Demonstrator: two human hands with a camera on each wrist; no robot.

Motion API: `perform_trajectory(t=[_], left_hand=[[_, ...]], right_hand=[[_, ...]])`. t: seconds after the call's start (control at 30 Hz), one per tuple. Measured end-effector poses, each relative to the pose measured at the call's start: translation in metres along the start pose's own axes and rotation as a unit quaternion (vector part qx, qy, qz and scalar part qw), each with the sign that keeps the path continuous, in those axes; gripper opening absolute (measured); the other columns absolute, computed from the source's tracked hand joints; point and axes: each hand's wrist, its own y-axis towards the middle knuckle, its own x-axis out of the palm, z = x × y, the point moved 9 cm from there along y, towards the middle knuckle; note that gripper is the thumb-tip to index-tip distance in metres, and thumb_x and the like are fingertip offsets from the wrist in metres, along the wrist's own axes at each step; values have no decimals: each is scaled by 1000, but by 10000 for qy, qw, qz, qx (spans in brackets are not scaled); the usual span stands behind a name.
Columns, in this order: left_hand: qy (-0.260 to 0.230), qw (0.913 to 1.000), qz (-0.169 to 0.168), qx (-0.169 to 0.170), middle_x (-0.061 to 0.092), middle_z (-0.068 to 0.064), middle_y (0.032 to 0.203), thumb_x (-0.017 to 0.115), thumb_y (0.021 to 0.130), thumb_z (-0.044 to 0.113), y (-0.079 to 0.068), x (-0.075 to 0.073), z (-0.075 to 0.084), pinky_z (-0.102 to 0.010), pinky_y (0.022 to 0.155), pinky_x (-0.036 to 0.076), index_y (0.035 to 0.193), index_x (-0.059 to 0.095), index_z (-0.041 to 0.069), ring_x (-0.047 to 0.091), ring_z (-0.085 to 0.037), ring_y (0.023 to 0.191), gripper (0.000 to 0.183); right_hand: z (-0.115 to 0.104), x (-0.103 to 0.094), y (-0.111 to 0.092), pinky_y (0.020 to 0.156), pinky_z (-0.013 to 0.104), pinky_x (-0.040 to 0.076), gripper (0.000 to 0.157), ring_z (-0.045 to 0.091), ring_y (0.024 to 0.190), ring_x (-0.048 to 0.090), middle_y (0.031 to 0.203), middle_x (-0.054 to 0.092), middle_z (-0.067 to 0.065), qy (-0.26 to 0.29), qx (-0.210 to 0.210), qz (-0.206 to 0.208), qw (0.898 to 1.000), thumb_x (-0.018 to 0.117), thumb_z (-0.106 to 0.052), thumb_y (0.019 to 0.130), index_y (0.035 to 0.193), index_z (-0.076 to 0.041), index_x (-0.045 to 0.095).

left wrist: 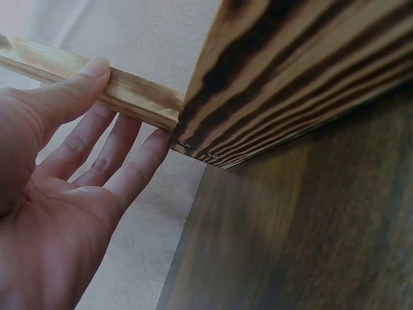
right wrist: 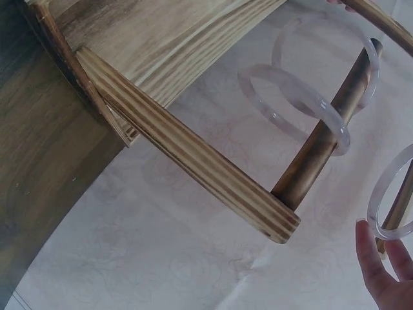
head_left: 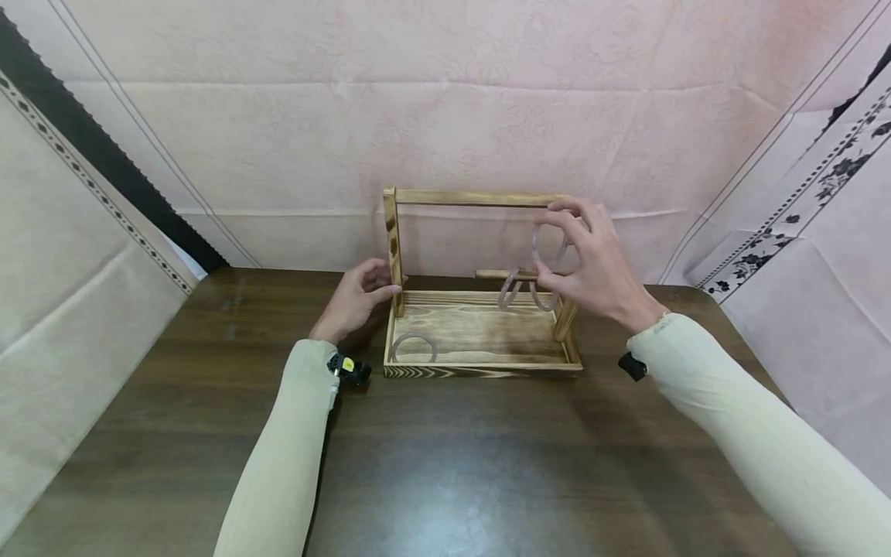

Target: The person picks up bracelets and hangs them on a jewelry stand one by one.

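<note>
A wooden stand has a tray base (head_left: 480, 365), a tall left post (head_left: 393, 251) with a top bar (head_left: 473, 199), and a short right post (head_left: 565, 319) bearing a lower rod (head_left: 493, 274). My left hand (head_left: 353, 300) grips the tall post low down, thumb in front and fingers behind. In my right hand (head_left: 592, 259), a translucent pale bangle (head_left: 534, 246) is pinched close to the top bar's free end. The right wrist view has this bangle (right wrist: 375, 206) overlapping the bar's tip. Two similar bangles (head_left: 506, 294) hang on the lower rod.
Another bangle (head_left: 435, 348) lies in the tray's front left corner. The stand sits toward the back of a dark wooden table (head_left: 445, 464). Pale patterned cloth (head_left: 445, 131) hangs behind the table, with more cloth at both sides.
</note>
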Motion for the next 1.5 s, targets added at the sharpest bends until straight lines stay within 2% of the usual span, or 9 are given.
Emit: perform_trajectory(t=[0.43, 0.67, 1.0, 1.17, 1.5], left_hand=[[-18, 10000, -11, 32, 67, -21, 131, 70, 97, 10, 0, 0, 0, -34, 103, 51, 130, 58, 3, 65, -31, 120, 36], [-72, 10000, -10, 19, 69, -18, 130, 70, 96, 11, 0, 0, 1, -27, 96, 52, 128, 59, 5, 66, -29, 119, 34], [-48, 10000, 18, 11, 69, -16, 129, 70, 97, 11, 1, 0, 0, -20, 93, 50, 129, 59, 4, 65, -30, 120, 35], [-93, 9999, 7, 40, 68, -19, 131, 69, 97, 8, 1, 0, -1, -19, 92, 49, 131, 58, 2, 64, -33, 121, 37], [-74, 9999, 11, 74, 70, -16, 127, 70, 96, 10, 0, -1, 2, -19, 90, 51, 128, 59, 4, 66, -30, 117, 34]], right_hand=[[12, -5, 2, 90, 41, 37, 53, 30, 102, 48, 135, 55, 20, -50, 154, 98, 9998, 80, -9, 75, 127, -8, 64], [18, -7, 3, 88, 39, 36, 54, 27, 104, 46, 136, 55, 18, -67, 365, 82, 9993, 80, -8, 75, 127, -10, 64], [19, -10, 5, 91, 39, 35, 54, 29, 108, 46, 134, 56, 18, -61, 323, 179, 9993, 80, -7, 76, 128, -9, 64], [22, -10, 7, 90, 38, 35, 55, 29, 107, 47, 136, 54, 18, -69, 394, 166, 9991, 80, -6, 76, 129, -8, 63], [26, -9, 11, 94, 41, 36, 55, 29, 114, 46, 139, 52, 16, 25, 585, 146, 9982, 80, -6, 76, 128, -10, 63]])
